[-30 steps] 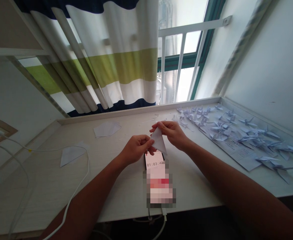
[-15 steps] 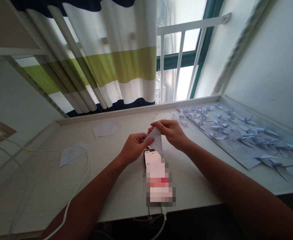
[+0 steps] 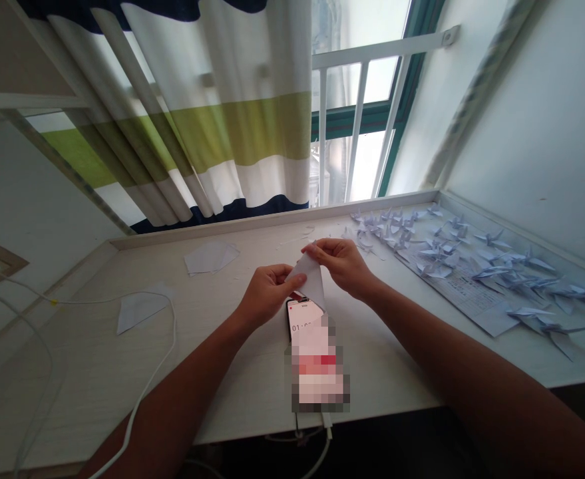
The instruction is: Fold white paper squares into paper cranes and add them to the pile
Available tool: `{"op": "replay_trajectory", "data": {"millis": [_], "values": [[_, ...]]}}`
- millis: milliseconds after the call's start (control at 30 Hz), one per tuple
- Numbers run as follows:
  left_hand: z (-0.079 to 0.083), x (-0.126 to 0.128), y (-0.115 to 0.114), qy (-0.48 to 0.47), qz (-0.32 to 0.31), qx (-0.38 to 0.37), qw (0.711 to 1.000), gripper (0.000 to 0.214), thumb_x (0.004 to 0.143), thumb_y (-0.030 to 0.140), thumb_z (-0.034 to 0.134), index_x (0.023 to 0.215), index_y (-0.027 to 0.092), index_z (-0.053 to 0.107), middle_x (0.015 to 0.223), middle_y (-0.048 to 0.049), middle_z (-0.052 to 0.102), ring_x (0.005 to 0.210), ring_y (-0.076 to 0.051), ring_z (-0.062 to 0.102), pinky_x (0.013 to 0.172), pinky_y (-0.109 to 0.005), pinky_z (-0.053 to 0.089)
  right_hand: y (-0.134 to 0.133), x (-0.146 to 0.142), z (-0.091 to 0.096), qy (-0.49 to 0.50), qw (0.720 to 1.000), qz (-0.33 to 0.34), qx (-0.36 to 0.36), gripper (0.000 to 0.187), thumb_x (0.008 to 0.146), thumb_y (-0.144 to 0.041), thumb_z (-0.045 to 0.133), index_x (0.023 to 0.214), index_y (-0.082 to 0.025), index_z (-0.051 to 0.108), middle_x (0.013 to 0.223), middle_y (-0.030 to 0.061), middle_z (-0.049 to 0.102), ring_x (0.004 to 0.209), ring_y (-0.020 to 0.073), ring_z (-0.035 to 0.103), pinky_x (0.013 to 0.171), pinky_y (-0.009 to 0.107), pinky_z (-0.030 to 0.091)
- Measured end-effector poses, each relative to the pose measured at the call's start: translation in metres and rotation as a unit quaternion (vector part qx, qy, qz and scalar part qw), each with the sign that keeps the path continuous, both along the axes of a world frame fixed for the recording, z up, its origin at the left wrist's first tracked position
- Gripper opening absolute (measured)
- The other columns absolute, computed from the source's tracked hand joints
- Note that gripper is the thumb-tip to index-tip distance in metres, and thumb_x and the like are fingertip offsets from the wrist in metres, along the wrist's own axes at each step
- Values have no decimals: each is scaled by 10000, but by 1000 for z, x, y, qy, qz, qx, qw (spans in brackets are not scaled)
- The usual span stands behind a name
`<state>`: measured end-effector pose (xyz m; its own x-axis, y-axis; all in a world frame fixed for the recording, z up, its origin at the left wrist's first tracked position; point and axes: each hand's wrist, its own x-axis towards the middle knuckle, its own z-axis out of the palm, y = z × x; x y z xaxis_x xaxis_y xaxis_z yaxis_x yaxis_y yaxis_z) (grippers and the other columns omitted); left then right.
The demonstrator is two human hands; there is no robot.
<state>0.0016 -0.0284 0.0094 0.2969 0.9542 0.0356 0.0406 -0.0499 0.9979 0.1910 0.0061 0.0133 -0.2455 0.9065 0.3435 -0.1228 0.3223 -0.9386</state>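
A folded white piece of paper (image 3: 312, 279) is held up between my two hands, just above the top end of a phone (image 3: 299, 322). My left hand (image 3: 271, 291) pinches its left side, with the thumb lying on the near face. At the upper tip, the thumb and fingers of my right hand (image 3: 341, 261) are closed on the paper. The lower corner of the paper hangs over part of the phone's lit screen, and the rest of the screen is blurred out.
Many folded paper cranes (image 3: 436, 256) crowd the right side of the white desk (image 3: 372, 372), some on a printed sheet (image 3: 472, 303). Loose paper pieces (image 3: 209, 258) lie at left, near a white cable (image 3: 175, 326). A curtain (image 3: 232, 133) hangs behind.
Both hands keep their hold on the paper with hardly any movement. The paper has tilted slightly, and more of the phone's digits show.
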Motion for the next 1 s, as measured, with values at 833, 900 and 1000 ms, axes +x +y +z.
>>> {"op": "replay_trajectory", "data": {"millis": [833,900,1000], "values": [[2,5,-5,-50,-38,-34,997,427,811,424,847,1057,84,771,1040,-186,808,851,-259,794,720,-348,614,-9,-7,8,65,997,30,-41,367,886,-543,755,866,-180,806,825,48,734,768,163,661,756,335,576],[2,6,-6,-52,-32,-30,998,412,815,419,844,1046,86,771,1031,-183,810,839,-258,794,697,-339,608,-9,-7,8,73,996,30,-47,374,880,-553,758,860,-182,804,826,49,736,784,168,667,775,342,580],[1,6,-5,-54,-27,-30,998,398,826,414,836,1036,82,772,1005,-181,813,809,-249,791,677,-332,602,-9,-8,6,71,996,30,-51,384,873,-562,761,857,-179,800,830,51,739,799,174,676,787,345,583]]}}
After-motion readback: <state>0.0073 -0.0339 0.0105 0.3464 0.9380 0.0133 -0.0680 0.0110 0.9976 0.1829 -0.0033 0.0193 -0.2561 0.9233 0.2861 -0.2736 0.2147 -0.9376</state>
